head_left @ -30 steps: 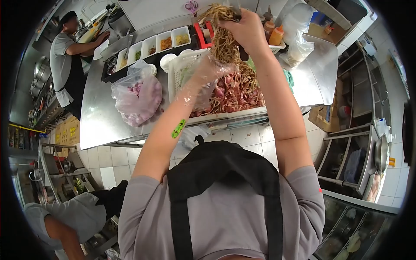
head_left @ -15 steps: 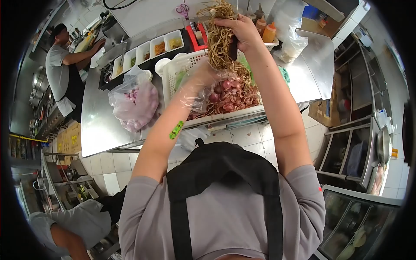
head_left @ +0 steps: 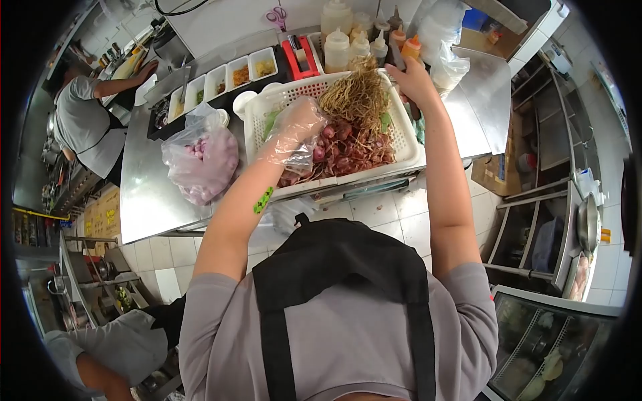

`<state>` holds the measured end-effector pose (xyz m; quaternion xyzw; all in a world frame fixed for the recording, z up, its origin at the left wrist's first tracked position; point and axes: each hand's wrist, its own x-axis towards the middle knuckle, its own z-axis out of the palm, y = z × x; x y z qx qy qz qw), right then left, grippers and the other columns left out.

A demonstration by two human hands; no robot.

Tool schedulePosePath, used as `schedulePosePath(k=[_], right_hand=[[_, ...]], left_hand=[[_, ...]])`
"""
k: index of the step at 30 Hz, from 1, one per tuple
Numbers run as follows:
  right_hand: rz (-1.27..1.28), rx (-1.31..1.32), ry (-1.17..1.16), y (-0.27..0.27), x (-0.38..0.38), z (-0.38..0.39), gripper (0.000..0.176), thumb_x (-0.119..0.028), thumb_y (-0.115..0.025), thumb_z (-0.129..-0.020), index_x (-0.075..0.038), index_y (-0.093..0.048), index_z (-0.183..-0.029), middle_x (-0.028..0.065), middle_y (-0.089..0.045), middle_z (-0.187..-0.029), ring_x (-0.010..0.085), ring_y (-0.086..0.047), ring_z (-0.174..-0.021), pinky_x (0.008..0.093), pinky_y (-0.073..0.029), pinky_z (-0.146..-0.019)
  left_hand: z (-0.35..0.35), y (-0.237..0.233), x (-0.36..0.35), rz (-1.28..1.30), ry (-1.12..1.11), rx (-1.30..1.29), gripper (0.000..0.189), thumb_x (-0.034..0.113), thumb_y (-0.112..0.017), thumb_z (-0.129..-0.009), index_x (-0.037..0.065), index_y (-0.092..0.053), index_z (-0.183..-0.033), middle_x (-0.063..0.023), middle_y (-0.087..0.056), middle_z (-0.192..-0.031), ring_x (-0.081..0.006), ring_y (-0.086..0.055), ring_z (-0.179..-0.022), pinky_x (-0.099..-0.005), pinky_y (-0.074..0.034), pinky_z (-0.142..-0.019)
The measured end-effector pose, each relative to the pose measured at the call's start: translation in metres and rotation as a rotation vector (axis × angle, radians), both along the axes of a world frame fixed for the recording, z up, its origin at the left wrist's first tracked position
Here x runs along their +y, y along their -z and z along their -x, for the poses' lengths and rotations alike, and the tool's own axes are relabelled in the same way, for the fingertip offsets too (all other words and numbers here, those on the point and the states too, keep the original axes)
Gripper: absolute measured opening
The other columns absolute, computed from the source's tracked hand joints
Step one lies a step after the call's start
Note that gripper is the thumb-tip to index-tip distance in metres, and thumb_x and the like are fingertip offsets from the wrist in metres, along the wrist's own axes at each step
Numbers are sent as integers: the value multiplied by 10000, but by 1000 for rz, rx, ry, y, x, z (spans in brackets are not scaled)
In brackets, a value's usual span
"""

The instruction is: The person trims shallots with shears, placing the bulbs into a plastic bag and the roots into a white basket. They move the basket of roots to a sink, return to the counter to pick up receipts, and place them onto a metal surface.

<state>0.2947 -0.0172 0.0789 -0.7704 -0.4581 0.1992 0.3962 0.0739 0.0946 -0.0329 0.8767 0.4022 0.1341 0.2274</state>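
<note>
My left hand (head_left: pixel 301 121), in a clear plastic glove, is curled over the left part of a white perforated basket (head_left: pixel 406 137). What it holds, if anything, is hidden by the glove and hand. Reddish shallots (head_left: pixel 334 144) with dry skins fill the middle and front of the basket. A bundle of dry, straw-coloured roots or stalks (head_left: pixel 351 93) lies on them at the back. My right hand (head_left: pixel 412 79) is bent at the basket's back right corner, beside the bottles. Something dark shows under its palm, too unclear to name.
A bag of peeled shallots (head_left: pixel 204 157) lies on the steel table (head_left: pixel 144 194). Behind are ingredient trays (head_left: pixel 237 72), a red holder (head_left: pixel 299 57), squeeze bottles (head_left: pixel 336 50) and scissors (head_left: pixel 276 17). One co-worker (head_left: pixel 83 117) stands at the left, another (head_left: pixel 127 347) at the lower left.
The dry bundle has come down from my raised right hand onto the shallots and is let go. My right hand has moved right and down; my left hand has shifted left, away from the bundle.
</note>
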Motion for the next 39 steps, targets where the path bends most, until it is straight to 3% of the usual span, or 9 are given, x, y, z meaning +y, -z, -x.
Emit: schedulePosePath(k=[5,8,12,17,21,24,29,33,39], right_hand=[[-130,-65,-72,0,-43,9,298,-169,-507,-876,41,-474,-1085,82,-516,-650,126,-491,-474,287,-394,-389],[196,-108,-111,-13,-73,29,310,-189,-468,-894,-8,-514,-1142,183,-617,-920,283,-607,-663,381,-490,-589],[90,-378,-355,28,-103,18,282,-179,-469,-898,-97,-548,-1156,161,-608,-1011,340,-592,-802,399,-465,-734],[89,-429,-545,13,-102,58,332,-116,-570,-814,-124,-566,-1146,143,-582,-978,358,-565,-871,423,-448,-745],[28,-544,-479,22,-75,79,314,-108,-563,-801,-152,-585,-1111,126,-571,-909,335,-578,-830,423,-460,-706],[-45,-726,-475,47,-53,75,316,-84,-543,-781,-179,-601,-1077,113,-557,-853,313,-590,-798,420,-470,-675],[111,-838,-476,61,-37,71,321,-70,-520,-758,-166,-611,-1050,122,-582,-882,315,-596,-815,428,-478,-694],[112,-777,-448,77,-32,60,307,-112,-550,-755,-148,-612,-1054,137,-599,-919,325,-597,-840,427,-480,-723],[-238,-748,-372,98,-35,68,378,-113,-584,-738,-59,-518,-1106,106,-555,-1055,313,-553,-971,394,-481,-763]], left_hand=[[3,-40,-17,116,-59,-82,359,308,-658,-695,0,-659,-881,-197,-646,-769,-322,-636,-741,-380,-475,-689],[-1,-11,4,144,42,-463,391,308,-686,-689,0,-647,-927,-174,-656,-791,-274,-640,-735,-352,-470,-707],[-5,-32,-4,788,293,-886,335,120,-682,-734,-10,-616,-1036,-76,-670,-919,-148,-617,-798,-300,-466,-756],[-7,-55,3,920,424,-730,433,79,-700,-722,-1,-564,-1125,-42,-639,-1018,-122,-580,-880,-282,-456,-819],[-6,-73,5,659,374,-419,453,48,-696,-744,7,-538,-1167,-44,-618,-1079,-116,-576,-948,-267,-466,-826],[-7,-64,1,741,466,-588,444,14,-668,-734,6,-544,-1160,-32,-616,-1069,-101,-568,-925,-260,-467,-804],[-5,-66,-28,81,267,-412,432,188,-693,-708,12,-570,-1083,-86,-650,-1014,-211,-605,-910,-349,-450,-816],[16,-86,-53,550,336,-652,651,356,-751,-706,69,-478,-1223,-94,-598,-1130,-221,-555,-1052,-331,-412,-903],[42,-66,-76,376,-29,-625,616,464,-618,-807,51,-472,-1240,-141,-516,-1239,-264,-503,-1130,-335,-382,-951]])
